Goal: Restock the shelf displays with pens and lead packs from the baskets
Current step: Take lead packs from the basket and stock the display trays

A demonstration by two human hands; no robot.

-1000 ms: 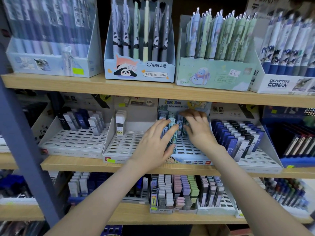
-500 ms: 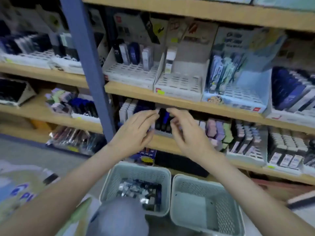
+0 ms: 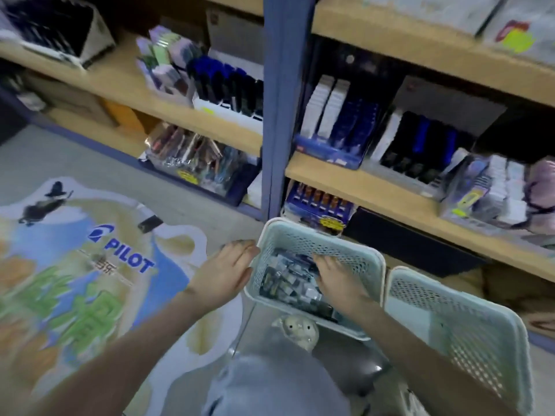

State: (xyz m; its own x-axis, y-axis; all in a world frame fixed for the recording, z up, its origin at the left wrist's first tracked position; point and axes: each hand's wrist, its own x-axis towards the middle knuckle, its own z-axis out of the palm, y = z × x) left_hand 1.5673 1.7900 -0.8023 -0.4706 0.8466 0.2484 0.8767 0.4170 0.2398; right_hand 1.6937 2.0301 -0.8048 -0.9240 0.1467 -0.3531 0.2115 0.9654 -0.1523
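**Q:** Head view: where are the packs?
**A:** The lead packs (image 3: 289,285) lie heaped in the basket (image 3: 356,254), in front of the lowest shelf (image 3: 390,190). A second basket (image 3: 459,328) stands just beside it, to the right.

**Q:** The hands?
**A:** Left hand (image 3: 226,273): fingers straight, pressed against the basket's outer left wall, holding nothing. Right hand (image 3: 338,282): inside the basket, fingers down on the packs; whether it grasps one cannot be told.

**Q:** Surroundings?
**A:** A blue post (image 3: 282,115) divides the shelves; a PILOT mat (image 3: 120,259) lies on the floor, left.
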